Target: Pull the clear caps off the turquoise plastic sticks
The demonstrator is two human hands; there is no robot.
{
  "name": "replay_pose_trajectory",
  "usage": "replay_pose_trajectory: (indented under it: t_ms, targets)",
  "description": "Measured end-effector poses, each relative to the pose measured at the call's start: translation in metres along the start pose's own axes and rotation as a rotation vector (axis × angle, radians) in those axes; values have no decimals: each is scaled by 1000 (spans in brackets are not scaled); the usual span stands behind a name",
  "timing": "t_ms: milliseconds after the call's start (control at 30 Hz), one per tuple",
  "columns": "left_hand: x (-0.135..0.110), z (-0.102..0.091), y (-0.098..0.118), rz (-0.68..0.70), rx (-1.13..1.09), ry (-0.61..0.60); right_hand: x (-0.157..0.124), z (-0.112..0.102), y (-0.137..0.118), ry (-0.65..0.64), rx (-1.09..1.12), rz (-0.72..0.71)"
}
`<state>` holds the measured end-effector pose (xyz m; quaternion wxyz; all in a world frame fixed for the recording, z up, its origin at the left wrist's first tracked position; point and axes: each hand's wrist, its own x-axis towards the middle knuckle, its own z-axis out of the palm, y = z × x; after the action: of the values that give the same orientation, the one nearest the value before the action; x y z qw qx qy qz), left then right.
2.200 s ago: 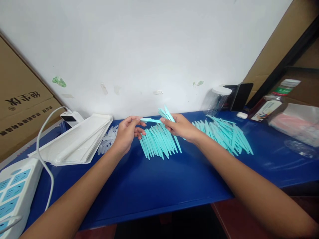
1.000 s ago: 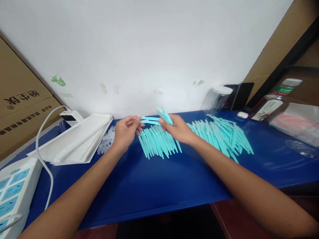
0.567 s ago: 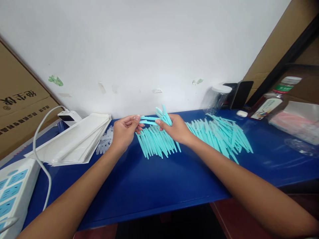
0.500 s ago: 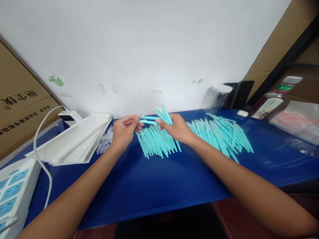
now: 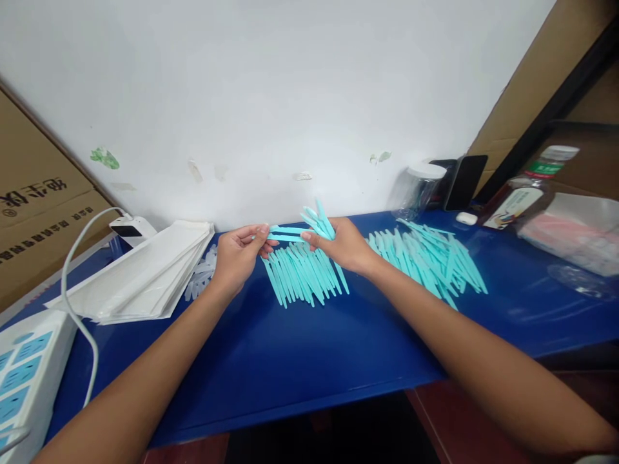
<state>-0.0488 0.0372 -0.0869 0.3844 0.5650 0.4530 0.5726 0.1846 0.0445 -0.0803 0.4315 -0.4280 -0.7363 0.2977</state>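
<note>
My left hand (image 5: 238, 256) is closed, thumb and fingertips pinching the ends of two slim turquoise eyebrow razors (image 5: 286, 238). These lie level, side by side, and reach across to the thumb of my right hand (image 5: 347, 246). That hand is also closed, with a small fanned bunch of the same razors (image 5: 319, 220) sticking up from it. Below both hands, a row of turquoise razors (image 5: 302, 277) lies on the blue table (image 5: 290, 361). Small translucent plastic pieces (image 5: 199, 278) are partly hidden behind my left wrist.
A bigger razor pile (image 5: 432, 263) lies right of my right forearm. White plastic bags (image 5: 149, 277) are stacked at left, near a power strip (image 5: 29, 380) and cable. Along the back right stand a clear jar (image 5: 418, 190), a phone (image 5: 467, 182) and a bottle (image 5: 529, 187).
Both hands keep the same hold on the razors. The whole view has shifted slightly, with little other movement visible.
</note>
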Motion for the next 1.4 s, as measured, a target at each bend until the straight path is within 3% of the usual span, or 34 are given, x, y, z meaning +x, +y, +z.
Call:
replay_pose_trajectory:
  t_ms: [333, 600, 867, 1167, 1400]
  targets:
    - [7, -8, -1, 93, 74, -56, 1, -9, -5, -27, -24, 54]
    - [8, -8, 1, 100, 35, -156, -2, -13, -14, -193, 111, 144]
    - [8, -11, 8, 76, 28, -239, -4, -14, -14, -407, 132, 74]
    - [5, -9, 14, 47, 28, -332, -7, -5, -13, -411, 147, 117]
    - [4, -10, 14, 29, 28, -287, -9, -7, -18, -431, 145, 141]
